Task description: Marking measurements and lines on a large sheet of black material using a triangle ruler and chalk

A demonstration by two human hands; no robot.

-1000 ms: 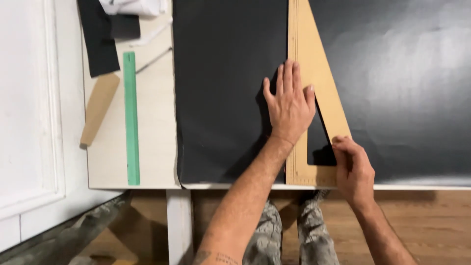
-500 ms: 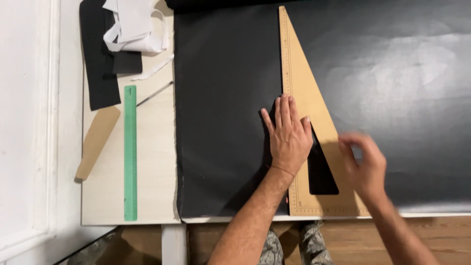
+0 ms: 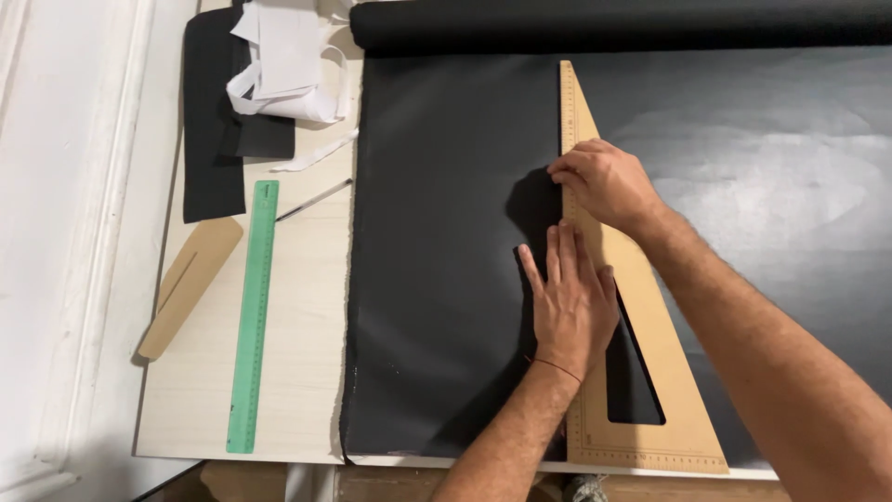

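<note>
The head camera looks straight down on a pale worktable [image 3: 297, 372] with a sheet of black material [image 3: 437, 279] spread over most of it, unrolled from the black roll [image 3: 604, 23] at the far edge. A tan wooden set square [image 3: 683, 409] lies on the sheet, its long straight edge running away from you.

Your left hand [image 3: 569, 302] lies flat, fingers spread and pressed down across the set square's straight edge and onto the black sheet beside it. Your right hand [image 3: 604, 181] sits further up the same edge, fingers curled together at the rule's edge; you cannot tell from here whether they pinch a marking tool or only press the wood.

By the look of it, you are at the step of holding the square steady and working along its straight edge. The next move seems to call for firm, even pressure from the left hand so the square does not slide while the right travels the edge.

Off to the left lie a green ruler [image 3: 253, 316], a tan wooden template [image 3: 190, 286], black offcuts [image 3: 209, 149] and white paper scraps [image 3: 288, 65].
</note>
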